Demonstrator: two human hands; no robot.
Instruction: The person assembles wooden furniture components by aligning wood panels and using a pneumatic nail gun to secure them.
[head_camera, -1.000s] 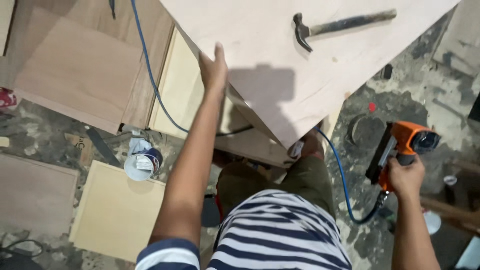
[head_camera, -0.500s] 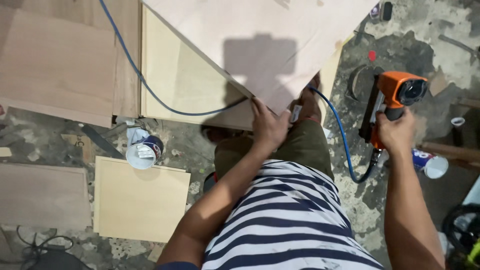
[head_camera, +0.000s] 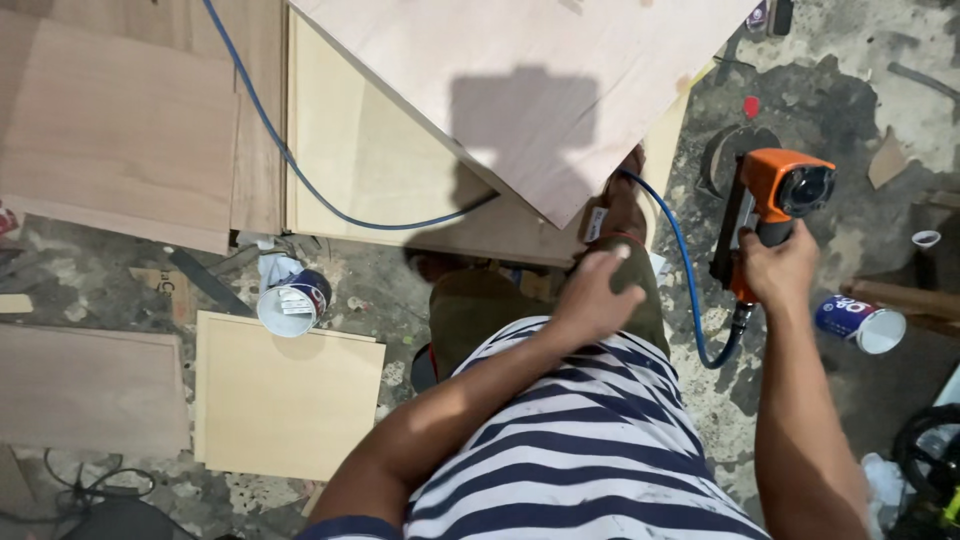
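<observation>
Right now the orange nail gun (head_camera: 775, 215) is off to the person's right, held upright above the stained concrete floor (head_camera: 830, 90) and well clear of any board; the right hand (head_camera: 780, 270) is clenched round its dark grip, and a blue air hose (head_camera: 690, 300) loops down from its base, runs up past the knee and away across the boards to the top left. The left hand (head_camera: 595, 295) holds nothing: it rests loosely, fingers half curled, on the person's own knee, just below the near corner of the large pale plywood panel (head_camera: 540, 90) that juts out over the lap. As a judgement, the fastening is at a pause rather than under way, since the tool touches no wood and no hand steadies the panel; whether nails already sit in it cannot be made out. Beneath the panel lies a lighter board (head_camera: 370, 160), with brown veneered sheets (head_camera: 110, 130) to the left and a smaller square offcut (head_camera: 285, 400) on the floor nearer the person. Two small tins stand out: an open white-and-blue can (head_camera: 290, 300) beside the offcut, its contents unclear, and a tipped can (head_camera: 860, 322) to the right, its pale inside showing.
</observation>
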